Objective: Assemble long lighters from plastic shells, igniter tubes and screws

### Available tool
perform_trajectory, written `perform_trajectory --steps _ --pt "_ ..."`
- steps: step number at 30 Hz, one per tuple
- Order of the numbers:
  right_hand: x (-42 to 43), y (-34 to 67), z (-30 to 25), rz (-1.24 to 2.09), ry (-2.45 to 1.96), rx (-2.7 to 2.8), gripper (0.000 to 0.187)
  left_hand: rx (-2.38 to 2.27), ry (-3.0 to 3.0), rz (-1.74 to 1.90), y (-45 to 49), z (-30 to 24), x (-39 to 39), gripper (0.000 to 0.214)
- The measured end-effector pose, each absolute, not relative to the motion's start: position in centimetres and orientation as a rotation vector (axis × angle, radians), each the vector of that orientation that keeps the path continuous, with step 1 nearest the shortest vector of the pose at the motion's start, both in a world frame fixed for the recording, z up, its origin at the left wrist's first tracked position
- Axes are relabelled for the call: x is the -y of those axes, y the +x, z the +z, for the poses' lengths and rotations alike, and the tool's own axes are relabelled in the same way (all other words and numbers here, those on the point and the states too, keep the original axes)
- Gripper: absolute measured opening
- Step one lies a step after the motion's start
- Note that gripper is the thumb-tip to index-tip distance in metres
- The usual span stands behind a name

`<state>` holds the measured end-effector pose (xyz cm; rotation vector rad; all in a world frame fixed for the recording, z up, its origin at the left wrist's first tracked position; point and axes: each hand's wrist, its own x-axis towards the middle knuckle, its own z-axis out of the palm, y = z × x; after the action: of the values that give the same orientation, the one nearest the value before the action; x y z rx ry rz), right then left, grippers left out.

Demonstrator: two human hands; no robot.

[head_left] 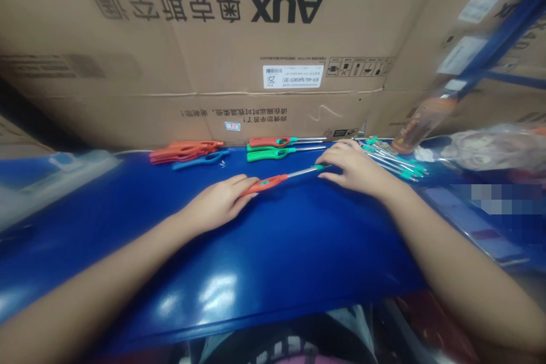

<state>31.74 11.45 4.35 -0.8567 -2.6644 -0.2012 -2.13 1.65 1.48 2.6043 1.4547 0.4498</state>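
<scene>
A big AUX carton (205, 40) walls off the far side of the blue worktop (256, 250), where orange and blue long-nosed lighters (185, 152) lie heaped at 11 o'clock, red and green lighters (273, 148) lie side by side at 12, and a loose bunch of slim metal shafts with teal ends (396, 162) sits at 2. One red lighter (264, 184) lies across the middle of the worktop, its handle closed in a narrow grip by my left hand (217, 202). My right hand (352, 168) is at its metal tip, though I cannot tell whether those fingers grip it or only touch it.
</scene>
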Motion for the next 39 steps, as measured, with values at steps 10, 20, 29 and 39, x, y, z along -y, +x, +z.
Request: perform_trajectory --steps 10,20,29,39 --pt "-8.3 28.1 3.1 -0.209 -0.488 2.595 0.015 -1.227 2.241 0.638 -0.1 1.8 -0.4 0.036" --pt "-7.2 27.5 3.1 -0.261 -0.338 2.523 0.018 -0.896 1.043 0.528 1.0 2.1 -0.2 0.040" --pt "-7.3 27.6 3.4 -0.162 -0.378 2.702 0.025 -1.234 1.528 0.642 1.3 2.3 0.2 0.055" --pt "-6.9 27.0 1.6 0.135 -0.349 2.678 0.018 -1.261 1.815 0.556 1.2 2.3 0.6 0.053"
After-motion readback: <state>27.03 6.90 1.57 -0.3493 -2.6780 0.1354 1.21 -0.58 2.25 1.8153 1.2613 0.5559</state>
